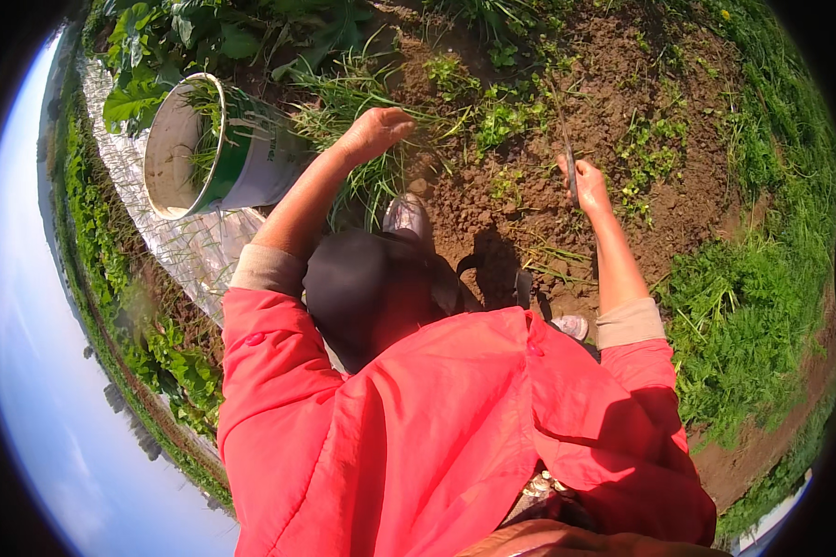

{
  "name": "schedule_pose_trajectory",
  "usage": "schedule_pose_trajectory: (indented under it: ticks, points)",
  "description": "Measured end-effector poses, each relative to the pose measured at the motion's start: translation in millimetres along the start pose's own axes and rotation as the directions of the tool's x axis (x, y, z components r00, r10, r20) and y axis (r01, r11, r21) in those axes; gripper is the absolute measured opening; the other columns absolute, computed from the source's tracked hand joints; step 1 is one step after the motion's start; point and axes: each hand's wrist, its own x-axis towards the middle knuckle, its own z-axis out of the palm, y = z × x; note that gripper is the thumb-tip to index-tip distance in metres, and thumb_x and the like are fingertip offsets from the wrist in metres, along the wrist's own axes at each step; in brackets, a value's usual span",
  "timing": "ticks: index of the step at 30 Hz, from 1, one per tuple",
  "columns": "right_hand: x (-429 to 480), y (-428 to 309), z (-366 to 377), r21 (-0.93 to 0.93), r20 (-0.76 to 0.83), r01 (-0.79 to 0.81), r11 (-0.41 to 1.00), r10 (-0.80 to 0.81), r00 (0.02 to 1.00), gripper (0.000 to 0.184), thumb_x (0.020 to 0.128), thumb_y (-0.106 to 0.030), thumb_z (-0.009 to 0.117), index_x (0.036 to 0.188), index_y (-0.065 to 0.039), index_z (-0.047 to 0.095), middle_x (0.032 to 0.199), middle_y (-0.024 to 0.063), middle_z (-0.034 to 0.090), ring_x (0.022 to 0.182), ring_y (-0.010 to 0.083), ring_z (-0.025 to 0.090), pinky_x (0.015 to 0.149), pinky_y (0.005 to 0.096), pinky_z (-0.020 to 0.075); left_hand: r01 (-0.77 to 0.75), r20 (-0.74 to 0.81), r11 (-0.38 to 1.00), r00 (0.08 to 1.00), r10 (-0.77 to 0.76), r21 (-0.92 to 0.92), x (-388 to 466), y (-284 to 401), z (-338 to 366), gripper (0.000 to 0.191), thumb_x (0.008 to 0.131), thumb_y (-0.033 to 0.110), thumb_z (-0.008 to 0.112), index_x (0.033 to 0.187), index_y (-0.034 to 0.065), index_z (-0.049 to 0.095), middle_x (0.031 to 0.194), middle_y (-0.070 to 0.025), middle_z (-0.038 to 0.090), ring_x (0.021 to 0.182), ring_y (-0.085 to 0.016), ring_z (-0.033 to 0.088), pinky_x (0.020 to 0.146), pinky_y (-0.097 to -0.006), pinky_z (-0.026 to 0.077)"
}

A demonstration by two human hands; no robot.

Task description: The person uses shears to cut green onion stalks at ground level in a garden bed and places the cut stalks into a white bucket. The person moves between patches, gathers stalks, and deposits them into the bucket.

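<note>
My left hand (384, 132), fingers curled, is over a clump of long grass-like leaves (359, 90). Some blades show just beyond its fingertips, but whether they are gripped is hidden. In my right hand (589, 186) is a slim, dark hand tool (566, 136), perhaps a sickle or a knife. It points away from me over the loose brown soil (536, 167). Low leafy green plants (501, 118) grow between my two hands. A white and green plastic bucket (251, 157) leans left of my left hand, with grass blades in its mouth.
Silvery plastic mulch film (153, 209) runs behind the bucket. Broad-leaved plants (136, 101) stand at the upper left. Feathery greenery (738, 334) borders the soil on the right. My shoe (407, 216) rests on the ground near my left hand. A dark rounded thing (352, 285) lies against my lap.
</note>
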Motion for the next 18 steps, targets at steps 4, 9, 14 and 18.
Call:
schedule_pose_trajectory:
  ticks: [4,9,14,18]
  points:
    - [-8.9,15.5,-3.8,-0.093,0.045,-0.125,0.988,0.129,0.991,0.057,0.075,-0.063,0.062,0.078,-0.006,0.062,0.062,-0.0008,0.047,0.057,0.0111,0.045,0.054,0.0305,0.0343,-0.307,0.38,0.875,0.911,0.157,0.375,10.7,-46.2,69.3,0.019,0.084,0.017,0.053,0.097,0.0067,0.061,0.092,-0.0118,0.065,0.089,-0.026,0.062,0.077,-0.0348,0.049]
    - [-24.2,23.7,11.4,-0.258,0.078,-0.151,0.954,0.176,0.981,0.051,0.08,-0.057,0.06,0.079,-0.006,0.058,0.068,0.0018,0.049,0.063,0.0141,0.046,0.06,0.0343,0.0365,-0.093,0.222,0.911,0.975,0.001,0.402,57.9,-103.4,105.0,0.024,0.083,0.021,0.052,0.105,0.0149,0.061,0.095,-0.0122,0.061,0.09,-0.031,0.059,0.079,-0.0406,0.047]
    - [-18.2,15.9,35.4,-0.577,0.096,-0.09,0.811,0.177,0.98,0.06,0.077,-0.059,0.061,0.073,-0.001,0.048,0.078,0.0112,0.049,0.068,0.0233,0.049,0.062,0.0392,0.0396,-0.201,0.082,0.757,0.978,0.192,0.622,110.5,-141.2,107.8,0.03,0.083,0.026,0.049,0.106,0.0094,0.057,0.112,-0.0096,0.055,0.11,-0.029,0.051,0.098,-0.041,0.038]
    - [-4.0,2.5,56.7,-0.628,0.149,0.018,0.778,0.098,0.984,0.059,0.079,-0.06,0.058,0.08,-0.001,0.049,0.08,0.0121,0.049,0.07,0.0275,0.051,0.067,0.0445,0.0408,0.011,-0.047,0.526,0.997,0.055,0.85,138.5,-153.9,71.4,0.024,0.08,0.021,0.049,0.1,0.011,0.058,0.104,-0.0083,0.055,0.108,-0.028,0.05,0.095,-0.0402,0.038]
